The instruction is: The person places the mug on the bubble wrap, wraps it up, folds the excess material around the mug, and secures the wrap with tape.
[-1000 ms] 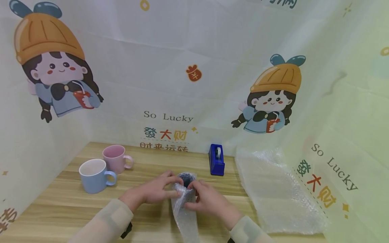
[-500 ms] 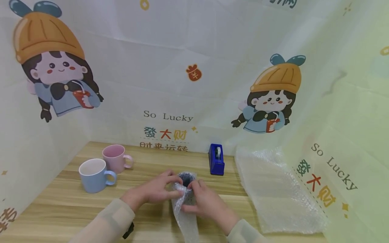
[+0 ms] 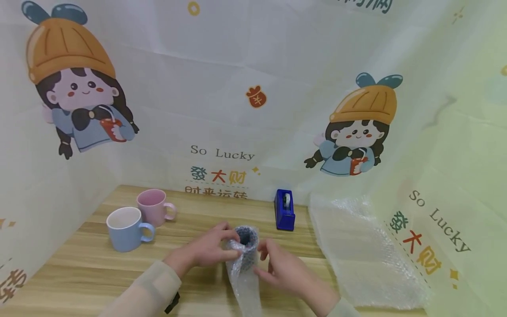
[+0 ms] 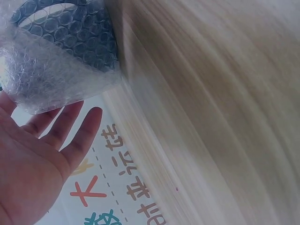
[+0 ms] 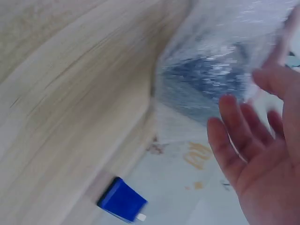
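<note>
A dark blue-grey, cup-like thing (image 3: pixel 246 238) stands upright at the middle of the wooden table, wrapped in bubble wrap (image 3: pixel 244 281). A loose tail of the wrap trails toward the front edge. My left hand (image 3: pixel 214 247) pinches the wrap at the upper left rim with thumb and fingers. Just right of the bundle is my right hand (image 3: pixel 287 269), fingers loosely bent and holding nothing. The right wrist view shows that palm (image 5: pixel 272 173) turned to the wrapped side. In the left wrist view, the bubbles (image 4: pixel 84 40) lie over the dark wall; wrap hides most of it.
A light blue mug (image 3: pixel 124 233) and a pink mug (image 3: pixel 152 209) stand together at the left. Behind the bundle to the right is a blue tape dispenser (image 3: pixel 284 211). A flat bubble wrap sheet (image 3: pixel 364 251) lies at the right. Printed cloth (image 3: pixel 222 88) walls the table.
My right hand has let go of the wrap at the front and moved right, away from the bundle. My left hand keeps its pinch. The head view has shifted slightly.
</note>
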`<action>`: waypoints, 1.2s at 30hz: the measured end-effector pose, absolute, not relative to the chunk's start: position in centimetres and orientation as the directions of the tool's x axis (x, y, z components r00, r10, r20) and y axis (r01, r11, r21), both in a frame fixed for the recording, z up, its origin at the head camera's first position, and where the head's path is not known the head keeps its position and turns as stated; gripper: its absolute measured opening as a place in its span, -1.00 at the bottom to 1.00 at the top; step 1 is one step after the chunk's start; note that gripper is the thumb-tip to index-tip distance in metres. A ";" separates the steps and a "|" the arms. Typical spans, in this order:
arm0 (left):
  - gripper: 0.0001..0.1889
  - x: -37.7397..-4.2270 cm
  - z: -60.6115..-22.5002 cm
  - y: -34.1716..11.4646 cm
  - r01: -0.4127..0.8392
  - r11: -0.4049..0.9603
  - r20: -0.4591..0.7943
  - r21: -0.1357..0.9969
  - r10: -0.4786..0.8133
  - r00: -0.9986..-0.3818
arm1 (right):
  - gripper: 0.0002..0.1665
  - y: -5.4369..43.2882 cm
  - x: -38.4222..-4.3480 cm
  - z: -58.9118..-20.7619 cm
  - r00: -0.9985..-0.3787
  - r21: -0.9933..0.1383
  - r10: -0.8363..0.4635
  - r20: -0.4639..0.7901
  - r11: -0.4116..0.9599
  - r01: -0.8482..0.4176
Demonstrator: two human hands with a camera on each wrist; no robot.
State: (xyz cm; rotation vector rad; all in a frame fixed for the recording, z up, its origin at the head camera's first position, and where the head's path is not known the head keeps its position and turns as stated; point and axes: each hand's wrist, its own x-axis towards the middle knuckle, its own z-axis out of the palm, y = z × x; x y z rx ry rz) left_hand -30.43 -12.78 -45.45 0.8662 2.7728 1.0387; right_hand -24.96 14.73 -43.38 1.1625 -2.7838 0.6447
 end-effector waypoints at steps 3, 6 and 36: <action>-0.58 -30.5 -45.5 -12.7 0.489 0.607 0.142 0.626 0.528 -0.837 | -0.65 15.7 -23.1 -42.6 -0.647 -0.299 -0.757 0.088 0.600 -0.742; -0.59 -30.5 -45.5 -12.7 0.487 0.601 0.141 0.633 0.530 -0.836 | -0.62 16.3 -21.2 -42.4 -0.599 -0.334 -0.797 -0.075 0.586 -0.738; -0.63 -30.7 -45.6 -13.5 0.539 0.504 0.150 0.675 0.621 -0.769 | -0.85 13.2 -26.1 -42.0 -0.404 -0.097 -0.601 0.690 0.477 -0.874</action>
